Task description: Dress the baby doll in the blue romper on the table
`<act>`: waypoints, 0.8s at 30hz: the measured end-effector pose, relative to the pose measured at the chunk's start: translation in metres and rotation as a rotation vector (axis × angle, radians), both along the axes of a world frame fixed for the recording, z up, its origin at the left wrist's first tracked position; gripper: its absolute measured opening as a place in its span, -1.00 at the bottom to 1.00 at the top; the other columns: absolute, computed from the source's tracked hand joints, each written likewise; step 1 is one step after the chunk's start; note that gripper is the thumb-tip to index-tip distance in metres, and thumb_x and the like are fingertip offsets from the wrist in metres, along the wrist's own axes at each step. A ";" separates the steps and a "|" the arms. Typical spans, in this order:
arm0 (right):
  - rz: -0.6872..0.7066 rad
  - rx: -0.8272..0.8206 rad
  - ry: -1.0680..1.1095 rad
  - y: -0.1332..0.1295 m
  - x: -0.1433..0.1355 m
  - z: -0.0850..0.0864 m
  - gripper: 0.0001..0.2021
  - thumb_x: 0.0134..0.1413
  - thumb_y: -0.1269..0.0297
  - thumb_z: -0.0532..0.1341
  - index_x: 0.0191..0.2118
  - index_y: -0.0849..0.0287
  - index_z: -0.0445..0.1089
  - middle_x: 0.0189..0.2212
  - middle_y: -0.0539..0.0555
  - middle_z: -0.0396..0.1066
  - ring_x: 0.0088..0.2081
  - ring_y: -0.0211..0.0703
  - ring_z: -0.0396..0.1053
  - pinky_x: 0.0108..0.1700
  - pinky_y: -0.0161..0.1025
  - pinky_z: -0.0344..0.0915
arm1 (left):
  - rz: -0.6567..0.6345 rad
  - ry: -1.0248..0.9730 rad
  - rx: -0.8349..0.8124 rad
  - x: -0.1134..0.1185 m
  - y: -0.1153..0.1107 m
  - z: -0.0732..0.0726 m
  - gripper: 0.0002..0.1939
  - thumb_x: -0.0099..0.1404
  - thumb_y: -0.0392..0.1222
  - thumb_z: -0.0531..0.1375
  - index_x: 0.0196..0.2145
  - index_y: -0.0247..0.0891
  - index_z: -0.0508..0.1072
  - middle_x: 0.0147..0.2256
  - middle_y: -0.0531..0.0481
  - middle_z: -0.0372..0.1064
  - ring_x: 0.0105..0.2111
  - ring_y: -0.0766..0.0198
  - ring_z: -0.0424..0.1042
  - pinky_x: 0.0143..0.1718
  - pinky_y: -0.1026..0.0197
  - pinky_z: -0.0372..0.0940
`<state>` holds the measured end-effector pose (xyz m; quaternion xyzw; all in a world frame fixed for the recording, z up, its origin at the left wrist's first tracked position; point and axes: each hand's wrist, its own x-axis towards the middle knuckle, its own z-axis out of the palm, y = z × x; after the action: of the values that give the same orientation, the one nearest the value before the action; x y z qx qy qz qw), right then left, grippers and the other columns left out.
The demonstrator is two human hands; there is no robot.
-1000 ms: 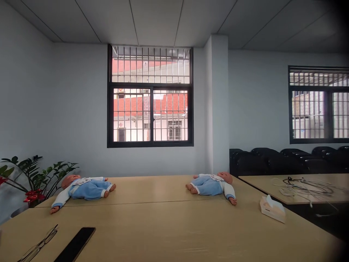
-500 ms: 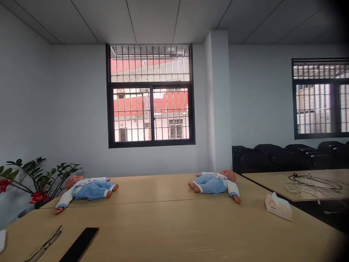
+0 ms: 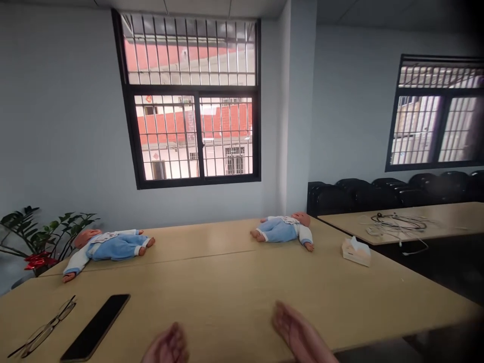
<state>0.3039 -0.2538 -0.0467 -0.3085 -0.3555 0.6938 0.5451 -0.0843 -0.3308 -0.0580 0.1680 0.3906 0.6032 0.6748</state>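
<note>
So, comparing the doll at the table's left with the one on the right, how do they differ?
The left doll has its head toward the left; the right doll has its head toward the right. The left doll's near arm stretches out to the left, the right doll's to the right. The left doll also looks larger in the picture than the right doll. Both lie on their backs, in white and light blue, feet toward each other.

Lower left of frame: I log a black phone [image 3: 96, 327], lying flat and slantwise, screen dark. Right of centre, below mid-height: I note a doll [image 3: 282, 230] on its back, blue-and-white outfit, bare feet leftward, head rightward, one arm stretched toward lower right.
</note>
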 end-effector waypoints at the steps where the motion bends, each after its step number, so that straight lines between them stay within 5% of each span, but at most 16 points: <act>1: -0.007 -0.109 0.112 0.011 0.006 0.002 -0.83 0.03 0.23 0.41 -0.24 0.14 0.55 -0.22 0.15 0.58 -0.06 0.01 0.55 0.14 -0.07 0.46 | 0.036 -0.038 -0.034 0.000 0.004 0.000 -0.92 0.31 -0.20 0.29 -0.32 -0.17 0.45 -0.38 0.01 0.41 -0.37 0.20 0.52 -0.37 0.19 0.43; 6: 0.063 -0.236 0.238 0.053 0.013 0.015 -0.95 0.16 0.42 0.30 -0.24 0.18 0.49 -0.31 0.11 0.58 -0.14 -0.11 0.58 0.05 -0.20 0.45 | 0.087 -0.172 -0.060 0.006 0.027 0.014 -0.94 0.31 -0.32 0.21 -0.33 -0.25 0.38 -0.46 0.06 0.27 -0.57 0.39 0.34 -0.53 0.32 0.31; 16: 0.570 -0.345 0.128 0.097 0.012 0.024 -0.67 0.38 0.21 0.15 0.10 0.35 0.37 -0.16 0.23 0.55 -0.11 -0.11 0.53 0.03 -0.20 0.35 | 0.019 0.026 -0.049 0.009 0.112 0.017 -0.77 0.39 -0.35 0.13 -0.45 -0.26 0.28 -0.59 0.14 0.19 -0.65 0.46 0.18 -0.57 0.40 0.21; 21: 0.524 -0.333 0.125 0.135 0.012 0.030 -0.64 0.44 0.18 0.05 0.09 0.39 0.34 -0.14 0.27 0.53 -0.09 -0.09 0.51 0.02 -0.18 0.36 | -0.255 0.075 -0.076 -0.002 0.145 0.029 -0.94 0.35 -0.36 0.24 -0.22 -0.40 0.48 -0.44 -0.10 0.46 -0.49 0.28 0.43 -0.43 0.27 0.35; 24: 0.408 -0.273 0.041 0.160 0.009 0.032 -0.65 0.43 0.18 0.06 0.06 0.39 0.35 -0.13 0.30 0.52 -0.07 -0.06 0.51 0.02 -0.13 0.39 | -0.512 0.047 -0.104 -0.017 0.165 0.035 -0.64 0.37 -0.22 0.27 0.05 -0.50 0.46 -0.21 -0.34 0.54 -0.27 0.06 0.55 -0.21 0.04 0.43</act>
<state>0.3128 -0.0941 -0.0150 -0.2868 -0.3024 0.8372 0.3541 -0.1017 -0.1656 -0.0227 0.2404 0.3813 0.3878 0.8040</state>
